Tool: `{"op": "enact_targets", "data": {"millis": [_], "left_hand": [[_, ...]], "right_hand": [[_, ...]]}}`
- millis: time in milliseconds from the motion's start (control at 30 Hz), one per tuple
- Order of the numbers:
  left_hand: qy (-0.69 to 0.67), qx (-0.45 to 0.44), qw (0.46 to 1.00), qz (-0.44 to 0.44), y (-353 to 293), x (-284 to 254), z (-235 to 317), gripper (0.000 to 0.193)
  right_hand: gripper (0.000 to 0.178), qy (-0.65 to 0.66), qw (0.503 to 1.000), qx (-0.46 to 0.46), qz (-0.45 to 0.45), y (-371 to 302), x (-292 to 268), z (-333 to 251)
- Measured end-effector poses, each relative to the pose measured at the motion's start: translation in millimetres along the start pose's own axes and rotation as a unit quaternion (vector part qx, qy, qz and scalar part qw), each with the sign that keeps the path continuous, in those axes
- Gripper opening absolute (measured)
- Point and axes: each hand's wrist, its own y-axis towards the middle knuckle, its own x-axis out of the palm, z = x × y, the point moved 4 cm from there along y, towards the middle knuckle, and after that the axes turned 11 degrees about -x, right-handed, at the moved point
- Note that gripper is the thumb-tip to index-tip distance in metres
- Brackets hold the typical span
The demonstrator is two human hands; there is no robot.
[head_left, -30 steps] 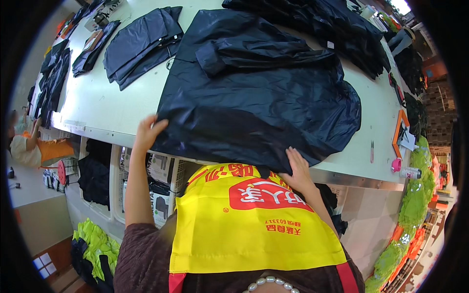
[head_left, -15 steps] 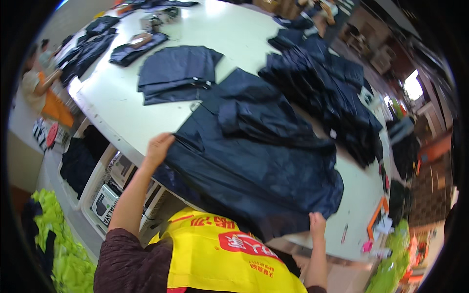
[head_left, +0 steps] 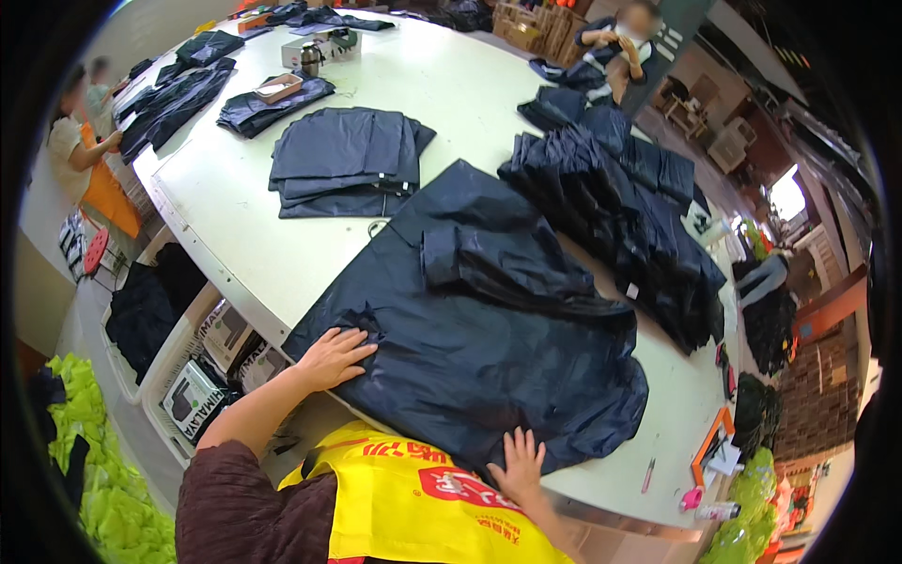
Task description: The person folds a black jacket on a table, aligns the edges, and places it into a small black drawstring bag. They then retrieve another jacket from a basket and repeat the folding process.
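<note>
A dark navy garment (head_left: 470, 348) of thin, slightly shiny cloth lies spread across the near part of the white table, one sleeve (head_left: 498, 273) folded over its top. My left hand (head_left: 335, 360) rests with fingers stretched on the garment's left side, where the cloth wrinkles. Close to the near edge, my right hand (head_left: 520, 463) presses on the cloth with its fingers spread. Beyond the garment lies a neat stack of folded navy garments (head_left: 348, 155). To the right, a long heap of dark garments (head_left: 611, 216) reaches toward the far side.
An orange frame (head_left: 711, 446), a thin pen-like tool (head_left: 648, 476) and a bottle (head_left: 719, 511) lie at the table's right. White crates (head_left: 174, 428) with packages stand below the left edge. Lime-green cloth (head_left: 103, 461) piles up at left. One person (head_left: 622, 47) is across the table; others stand left.
Both hands have let go of the garment's edges and now lie flat on it. My left hand moved inward and down, my right hand left. The near cloth has settled on the table.
</note>
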Motion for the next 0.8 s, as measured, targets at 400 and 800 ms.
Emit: {"op": "enact_targets", "data": {"millis": [400, 800], "left_hand": [[0.066, 0.073, 0.99, -0.105, -43, -21, -56, 0.075], [0.027, -0.003, 0.998, -0.048, -42, -33, -41, 0.064]], "right_hand": [[0.054, -0.031, 0.994, -0.068, 0.076, -33, -21, 7], [0.04, 0.163, 0.986, 0.013, -0.037, -42, -54, 13]]}}
